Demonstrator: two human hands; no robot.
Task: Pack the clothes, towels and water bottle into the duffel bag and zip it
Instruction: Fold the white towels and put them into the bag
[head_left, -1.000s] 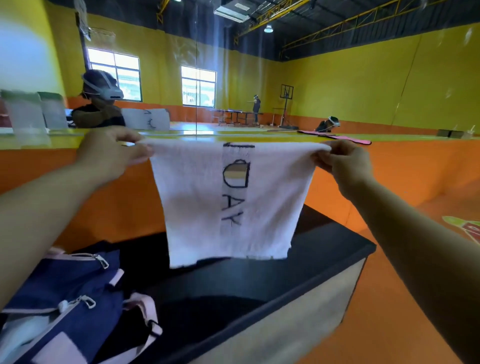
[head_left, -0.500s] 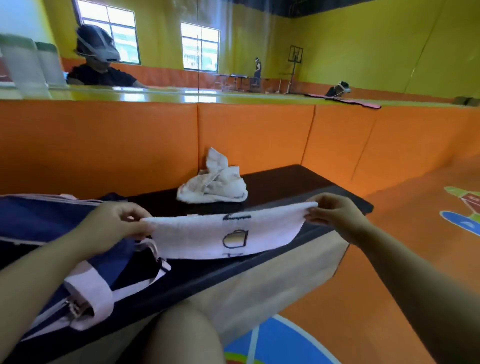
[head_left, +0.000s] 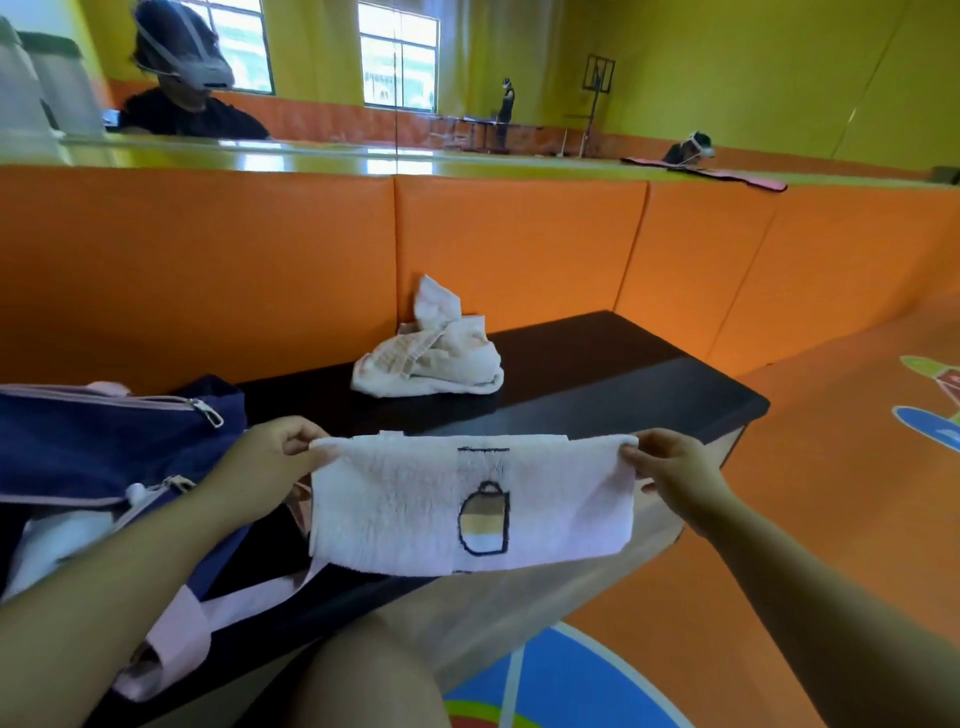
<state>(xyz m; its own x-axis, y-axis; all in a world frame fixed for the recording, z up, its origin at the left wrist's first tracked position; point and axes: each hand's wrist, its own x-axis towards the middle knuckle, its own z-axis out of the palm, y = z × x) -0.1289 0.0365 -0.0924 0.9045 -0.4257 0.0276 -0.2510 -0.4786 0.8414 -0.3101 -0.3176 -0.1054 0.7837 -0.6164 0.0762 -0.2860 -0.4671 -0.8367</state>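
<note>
I hold a pale pink towel (head_left: 405, 512) with a stitched cup picture stretched between both hands, folded over so it hangs short above the bench's front edge. My left hand (head_left: 265, 462) pinches its left top corner and my right hand (head_left: 675, 480) pinches its right top corner. The navy duffel bag (head_left: 98, 447) with pink trim and straps lies open on the bench at the left, something white showing inside. A second crumpled pale towel (head_left: 431, 358) sits further back on the bench. No water bottle shows.
The black bench top (head_left: 613, 379) runs along an orange padded wall (head_left: 260, 260). My knee (head_left: 363, 675) is below the bench edge. Another person with a headset sits behind the wall at top left. Orange floor with coloured markings lies to the right.
The towel, held up high and hanging long a second ago, has come down to bench height and is folded in half. My view has tilted down, showing the crumpled towel and bag.
</note>
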